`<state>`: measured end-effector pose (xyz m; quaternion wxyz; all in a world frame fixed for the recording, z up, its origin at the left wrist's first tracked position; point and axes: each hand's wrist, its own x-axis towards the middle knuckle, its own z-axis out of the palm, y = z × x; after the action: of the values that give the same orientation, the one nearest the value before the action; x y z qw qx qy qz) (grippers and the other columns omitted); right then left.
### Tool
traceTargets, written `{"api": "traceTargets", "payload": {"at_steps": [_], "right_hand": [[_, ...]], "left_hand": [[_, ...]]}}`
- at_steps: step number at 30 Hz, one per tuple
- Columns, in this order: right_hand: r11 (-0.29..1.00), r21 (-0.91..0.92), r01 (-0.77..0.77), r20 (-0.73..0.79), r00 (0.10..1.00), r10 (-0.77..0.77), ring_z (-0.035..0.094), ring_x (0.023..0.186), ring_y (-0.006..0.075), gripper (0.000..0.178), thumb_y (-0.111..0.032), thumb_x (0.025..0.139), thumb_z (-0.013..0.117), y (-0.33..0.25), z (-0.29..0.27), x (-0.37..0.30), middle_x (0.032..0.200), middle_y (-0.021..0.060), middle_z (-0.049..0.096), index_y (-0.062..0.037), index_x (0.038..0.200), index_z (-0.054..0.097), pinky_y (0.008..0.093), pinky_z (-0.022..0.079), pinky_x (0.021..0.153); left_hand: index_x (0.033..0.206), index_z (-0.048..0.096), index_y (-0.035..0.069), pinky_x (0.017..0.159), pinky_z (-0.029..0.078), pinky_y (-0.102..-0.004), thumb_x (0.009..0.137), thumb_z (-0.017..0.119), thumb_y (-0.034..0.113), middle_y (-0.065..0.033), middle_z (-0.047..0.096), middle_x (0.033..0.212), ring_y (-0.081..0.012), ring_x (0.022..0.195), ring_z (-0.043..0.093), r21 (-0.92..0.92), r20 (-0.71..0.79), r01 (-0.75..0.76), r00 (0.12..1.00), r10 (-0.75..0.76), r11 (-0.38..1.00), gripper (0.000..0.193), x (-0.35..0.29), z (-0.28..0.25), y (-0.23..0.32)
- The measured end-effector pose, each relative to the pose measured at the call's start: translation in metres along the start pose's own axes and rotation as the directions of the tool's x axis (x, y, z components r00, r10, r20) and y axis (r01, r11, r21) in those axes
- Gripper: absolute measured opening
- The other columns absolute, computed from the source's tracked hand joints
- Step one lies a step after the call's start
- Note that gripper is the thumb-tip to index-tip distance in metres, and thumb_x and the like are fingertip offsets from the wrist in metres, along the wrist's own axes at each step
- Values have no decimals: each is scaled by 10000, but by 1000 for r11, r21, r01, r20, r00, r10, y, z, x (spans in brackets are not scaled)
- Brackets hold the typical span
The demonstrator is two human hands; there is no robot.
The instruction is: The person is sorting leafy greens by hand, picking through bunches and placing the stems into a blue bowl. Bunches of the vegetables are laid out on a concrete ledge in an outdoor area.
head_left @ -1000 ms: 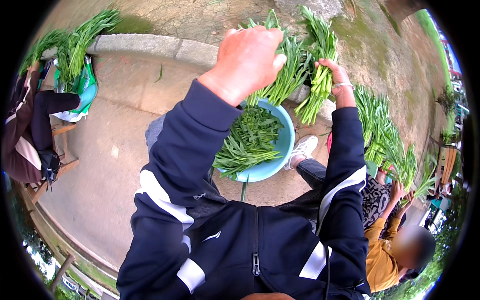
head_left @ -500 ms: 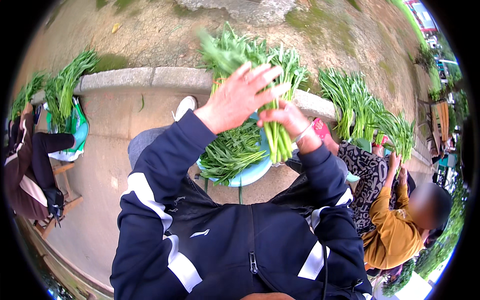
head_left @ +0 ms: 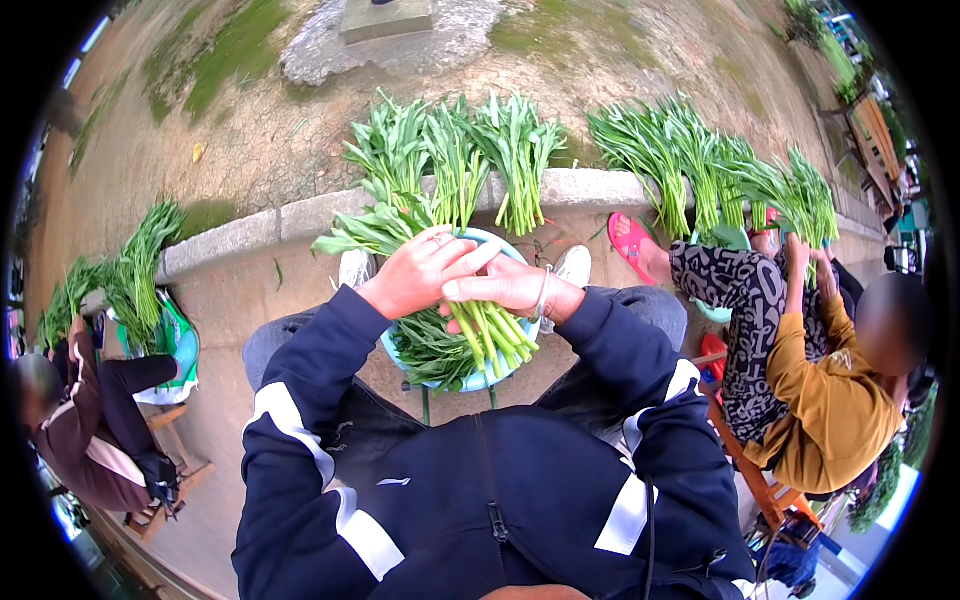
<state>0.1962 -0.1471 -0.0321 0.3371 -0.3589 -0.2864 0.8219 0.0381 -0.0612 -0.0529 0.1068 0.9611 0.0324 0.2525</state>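
Note:
Over a light blue basin [head_left: 518, 246], I hold a bunch of water spinach [head_left: 497, 336] with its cut stems toward my lower right and its leaves toward the upper left. My right hand [head_left: 515, 288] wraps the stems from above, a pale bracelet at its wrist. My left hand [head_left: 415, 278] closes round the leafy side, its fingers overlapping those of the right. More loose greens [head_left: 437, 352] lie in the basin below. Beyond it, several bunches [head_left: 515, 160] lean on the curb, leaves pointing away from me.
A stone curb [head_left: 330, 212] crosses ahead, with bare earth beyond. At right, a person in a mustard top [head_left: 835, 400] holds greens beside more bunches [head_left: 690, 165]. At left, another seated person [head_left: 90, 430] is near upright bunches [head_left: 140, 280] and a green-white bag [head_left: 175, 345].
My hands have come lower and closer together. The bunch now lies slanted between them over the basin, where before it stood more upright in my right hand while my left was blurred leaves' side.

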Motion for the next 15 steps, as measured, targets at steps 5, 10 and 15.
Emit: {"api": "traceTargets", "payload": {"at_steps": [5,10,15], "right_hand": [[999,8,41,96,994,-42,654,821,222,635,-561,869,465,-8,-23,-8,958,149,627,-6,1176,458,330,560,667],[954,-299,27,-187,979,-86,669,679,206,707,-585,900,356,-59,-38,-26,824,180,666,66,1122,520,262,535,552],[810,-356,466,-394,711,-582,655,765,171,531,-457,907,481,-83,-53,-25,909,133,664,26,1111,560,257,530,628]], "left_hand": [[1084,576,48,799,479,-340,690,660,109,-97,623,979,-253,874,612,-346,-35,104,992,-124,932,408,3,-3,-13],[929,606,26,732,496,-279,760,656,24,-55,644,871,-129,834,609,-704,89,446,828,-554,554,176,15,-22,-13],[873,531,27,666,503,-309,700,691,6,-81,608,771,-180,717,623,-920,331,392,746,-578,-21,237,31,-39,-16]]}}
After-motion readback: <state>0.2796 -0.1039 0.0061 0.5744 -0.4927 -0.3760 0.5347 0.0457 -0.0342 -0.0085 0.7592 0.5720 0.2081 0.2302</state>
